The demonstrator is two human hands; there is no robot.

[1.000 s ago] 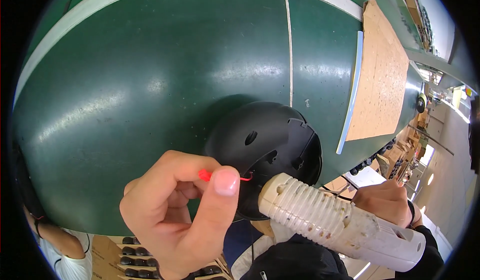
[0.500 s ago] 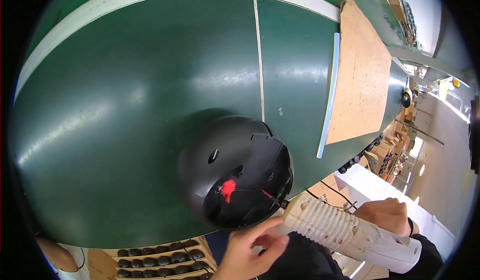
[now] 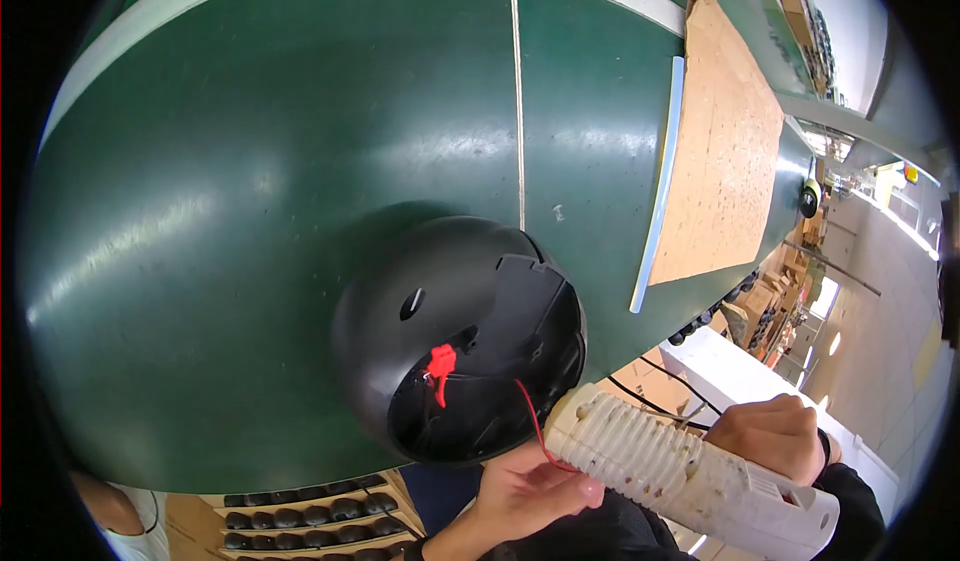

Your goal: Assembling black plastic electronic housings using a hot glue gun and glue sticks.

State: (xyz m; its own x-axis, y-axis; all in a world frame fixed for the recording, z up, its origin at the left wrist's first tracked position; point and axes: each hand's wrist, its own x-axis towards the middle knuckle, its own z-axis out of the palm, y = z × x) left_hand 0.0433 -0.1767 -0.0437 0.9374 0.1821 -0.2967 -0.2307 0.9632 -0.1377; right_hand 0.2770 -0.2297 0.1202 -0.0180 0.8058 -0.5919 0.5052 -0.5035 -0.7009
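On the green table's near edge sits a round black plastic shell (image 3: 400,261), its hollow side toward me. Inside it are a red plastic connector (image 3: 440,363) and thin wires. A red wire (image 3: 530,411) runs out over the shell's rim to my left hand (image 3: 535,496), whose thumb and fingers close around it beside the rim. My right hand (image 3: 770,436) grips a white tool with a ribbed barrel (image 3: 650,456), its front end beside the shell and the left fingers. The grip itself is hidden behind the tool's body.
A brown cardboard sheet (image 3: 722,151) and a pale blue strip (image 3: 660,181) lie on the green table (image 3: 250,141) to the right. Racks of black rounded parts (image 3: 300,521) stand below the near edge. Another person's arm (image 3: 105,506) shows at lower left. Black cords (image 3: 660,391) hang at right.
My left hand has moved right and closed on the red wire, now drawn out over the rim. The shell sits slightly further left and up in view. The tool's front end has shifted slightly left.
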